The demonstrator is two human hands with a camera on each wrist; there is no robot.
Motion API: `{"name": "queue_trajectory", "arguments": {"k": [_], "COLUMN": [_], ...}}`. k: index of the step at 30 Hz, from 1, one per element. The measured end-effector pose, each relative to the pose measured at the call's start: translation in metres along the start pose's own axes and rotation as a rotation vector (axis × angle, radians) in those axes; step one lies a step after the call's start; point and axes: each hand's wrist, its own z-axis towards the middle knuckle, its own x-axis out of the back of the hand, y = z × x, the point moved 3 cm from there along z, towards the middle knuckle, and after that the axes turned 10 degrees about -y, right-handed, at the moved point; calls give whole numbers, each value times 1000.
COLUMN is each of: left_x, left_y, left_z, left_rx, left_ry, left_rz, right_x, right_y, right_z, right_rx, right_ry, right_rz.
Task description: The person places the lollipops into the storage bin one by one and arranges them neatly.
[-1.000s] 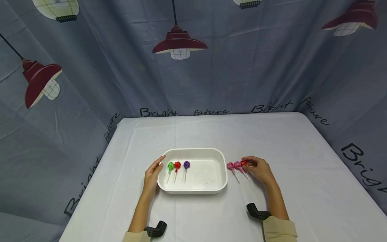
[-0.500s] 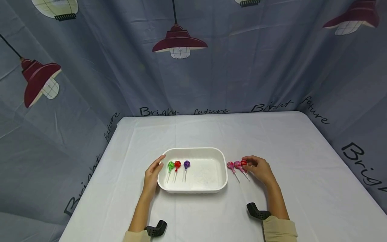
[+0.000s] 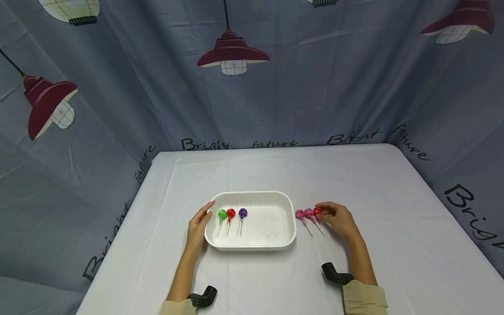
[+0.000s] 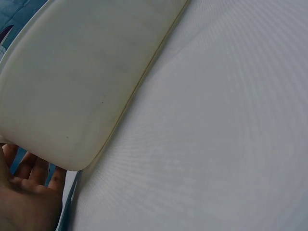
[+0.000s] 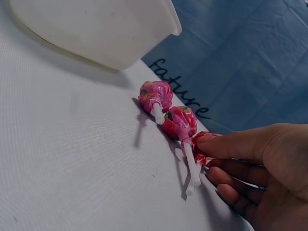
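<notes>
Pinching the red lollipop (image 3: 317, 211) between thumb and fingers, right hand (image 3: 339, 221) rests on the table (image 3: 354, 183) at the tray's (image 3: 256, 195) 3 o'clock. Two pink lollipops (image 3: 304, 214) lie just beside it at its 9 o'clock. Left hand (image 3: 198, 227), fingers straight, touches the tray's 9 o'clock rim. Green, red and purple lollipops (image 3: 231, 214) lie inside.

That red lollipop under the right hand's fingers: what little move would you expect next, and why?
Probably a small lift. The right hand already has thumb and fingers on the red lollipop, which lies on the table beside two pink lollipops. The left hand rests against the white tray, where three lollipops already lie with room beside them.
</notes>
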Motion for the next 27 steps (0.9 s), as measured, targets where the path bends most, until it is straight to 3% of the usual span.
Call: {"name": "queue_trajectory", "arguments": {"k": [18,27], "left_x": [-1,-1], "left_y": [1,1], "left_z": [0,0], "left_rx": [-14,-3], "left_ry": [4,6], "left_rz": [-2,-11], "right_x": [8,12], "right_y": [1,-9], "right_z": [-11,-19], "right_rx": [-53,-9], "right_ry": [-12,-16], "right_rz": [54,149]}}
